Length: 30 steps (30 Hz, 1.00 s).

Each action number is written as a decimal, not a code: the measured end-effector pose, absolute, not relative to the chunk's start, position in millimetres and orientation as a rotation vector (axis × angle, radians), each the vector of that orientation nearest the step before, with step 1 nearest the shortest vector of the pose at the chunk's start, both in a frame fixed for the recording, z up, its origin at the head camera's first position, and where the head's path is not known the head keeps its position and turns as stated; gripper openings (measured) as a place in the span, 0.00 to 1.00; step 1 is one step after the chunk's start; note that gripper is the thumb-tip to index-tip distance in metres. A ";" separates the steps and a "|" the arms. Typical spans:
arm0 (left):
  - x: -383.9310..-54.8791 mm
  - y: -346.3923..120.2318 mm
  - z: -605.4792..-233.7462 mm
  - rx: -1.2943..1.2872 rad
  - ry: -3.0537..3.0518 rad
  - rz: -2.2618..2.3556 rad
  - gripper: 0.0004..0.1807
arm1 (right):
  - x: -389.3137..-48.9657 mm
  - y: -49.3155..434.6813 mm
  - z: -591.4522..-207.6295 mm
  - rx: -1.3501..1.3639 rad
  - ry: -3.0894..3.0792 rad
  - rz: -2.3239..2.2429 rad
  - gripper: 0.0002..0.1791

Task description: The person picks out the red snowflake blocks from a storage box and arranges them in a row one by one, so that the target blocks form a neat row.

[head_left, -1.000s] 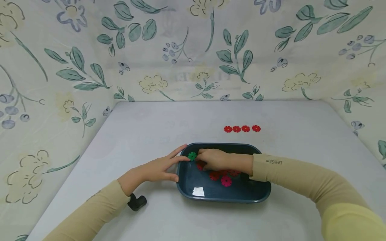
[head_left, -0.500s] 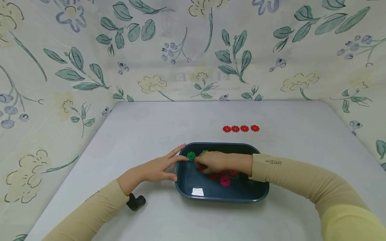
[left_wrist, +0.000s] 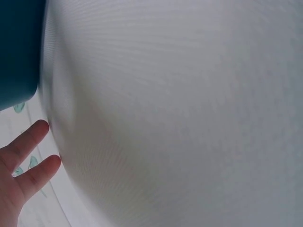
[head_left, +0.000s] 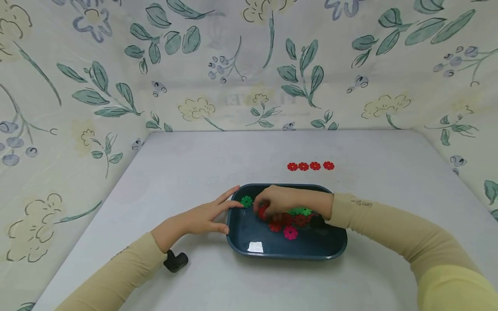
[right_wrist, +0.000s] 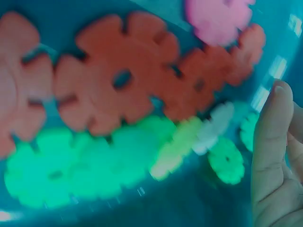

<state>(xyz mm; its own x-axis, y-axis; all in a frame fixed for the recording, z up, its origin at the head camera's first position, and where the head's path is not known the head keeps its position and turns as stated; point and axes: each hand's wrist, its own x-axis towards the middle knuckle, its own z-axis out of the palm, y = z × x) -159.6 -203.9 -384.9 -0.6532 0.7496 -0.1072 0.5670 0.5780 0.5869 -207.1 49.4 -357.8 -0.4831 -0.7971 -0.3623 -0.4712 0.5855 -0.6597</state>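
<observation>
Tray (head_left: 242, 235) in sight, I see the right hand (head_left: 279, 201) pinching a red flower-shaped disc (head_left: 263, 210) over it; the left hand (head_left: 198, 218), spread wide, touches its left rim.

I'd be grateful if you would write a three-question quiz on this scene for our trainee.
1. How many red flower-shaped pieces lie in the row beyond the tray?
2. True or false: the pink piece lies inside the tray.
3. Which hand holds a red piece?

Key:
1. Four.
2. True.
3. The right hand.
</observation>
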 end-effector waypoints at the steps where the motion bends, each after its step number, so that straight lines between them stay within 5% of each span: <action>1: -159.9 -203.8 -385.2 1.071 2.468 0.738 0.35 | -208.2 50.4 -354.7 -0.994 2.148 -0.653 0.14; 20: -160.0 -202.8 -384.7 1.026 2.482 0.726 0.35 | -254.6 84.3 -288.8 -0.897 2.390 -0.874 0.24; 30: -159.5 -203.6 -385.2 1.042 2.476 0.734 0.35 | -290.2 97.7 -287.6 -0.864 2.418 -0.920 0.23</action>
<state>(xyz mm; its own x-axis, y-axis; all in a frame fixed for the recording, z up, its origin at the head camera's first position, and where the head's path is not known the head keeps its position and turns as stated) -159.5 -203.6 -385.2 -0.6658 0.7365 -0.1194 0.5526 0.5943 0.5843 -290.2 97.7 -287.6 -0.7235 -0.6735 -0.1516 -0.4022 0.5897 -0.7003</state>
